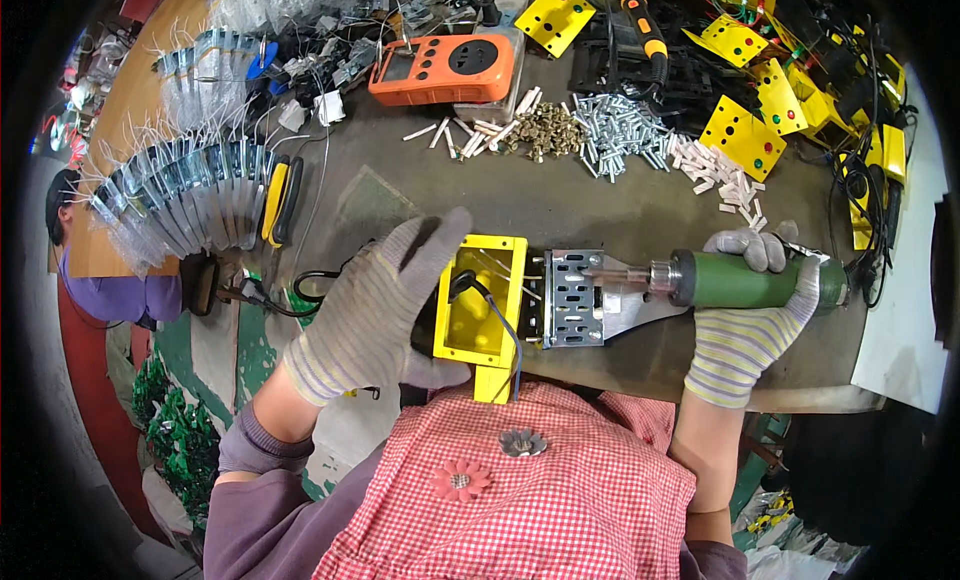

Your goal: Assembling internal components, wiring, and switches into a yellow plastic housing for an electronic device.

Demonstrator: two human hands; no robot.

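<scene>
The left hand (385,305), in a grey knitted glove with thin yellow and purple stripes, is spread flat, fingers together and pointing toward one o'clock, the thumb tucked low toward four o'clock. Its forearm, in a mauve sleeve, enters from seven o'clock. The right hand (752,310), gloved alike, is curled into a closed grasp, fingertips wrapping over toward twelve o'clock and knuckles facing three o'clock; the thumb seems hidden underneath. The bare right forearm rises nearly straight from six o'clock, wrist unbent.
</scene>
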